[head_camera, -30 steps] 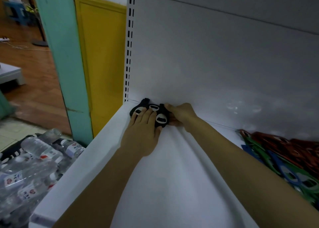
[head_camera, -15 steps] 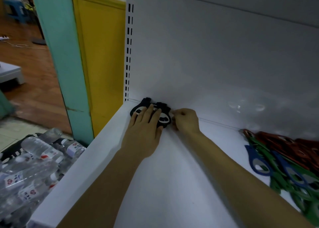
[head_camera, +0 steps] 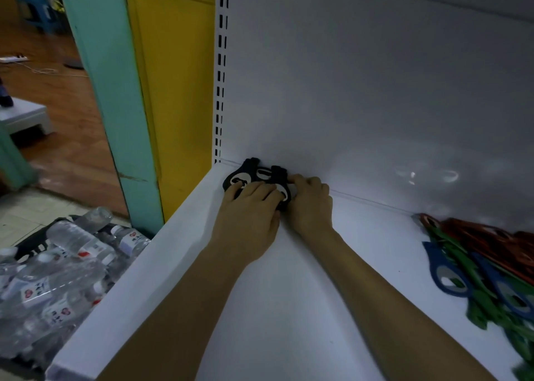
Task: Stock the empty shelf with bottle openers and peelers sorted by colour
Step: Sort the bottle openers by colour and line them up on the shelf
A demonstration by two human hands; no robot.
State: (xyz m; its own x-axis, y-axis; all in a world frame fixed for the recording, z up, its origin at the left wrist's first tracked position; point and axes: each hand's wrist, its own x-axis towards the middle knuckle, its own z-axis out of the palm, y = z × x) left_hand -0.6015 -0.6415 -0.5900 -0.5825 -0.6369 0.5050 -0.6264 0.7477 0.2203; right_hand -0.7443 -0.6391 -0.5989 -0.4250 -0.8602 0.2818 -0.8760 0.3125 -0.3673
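Note:
A small cluster of black bottle openers (head_camera: 250,172) lies in the far left corner of the white shelf (head_camera: 289,308), against the back panel. My left hand (head_camera: 248,216) rests flat on top of the cluster, fingers spread over it. My right hand (head_camera: 310,201) presses against the cluster's right side, with its fingertips pinching the rightmost black opener. A mixed pile of red, green and blue openers (head_camera: 485,265) lies at the right end of the shelf, apart from both hands.
A slotted white upright (head_camera: 221,71) marks the shelf's left end. Beyond it stand a yellow panel (head_camera: 176,92) and a teal post (head_camera: 115,92). Shrink-wrapped water bottles (head_camera: 57,279) lie on the floor at lower left.
My right hand drew back a little half a second ago and has returned against the right side of the black openers. My left hand stays on top of them.

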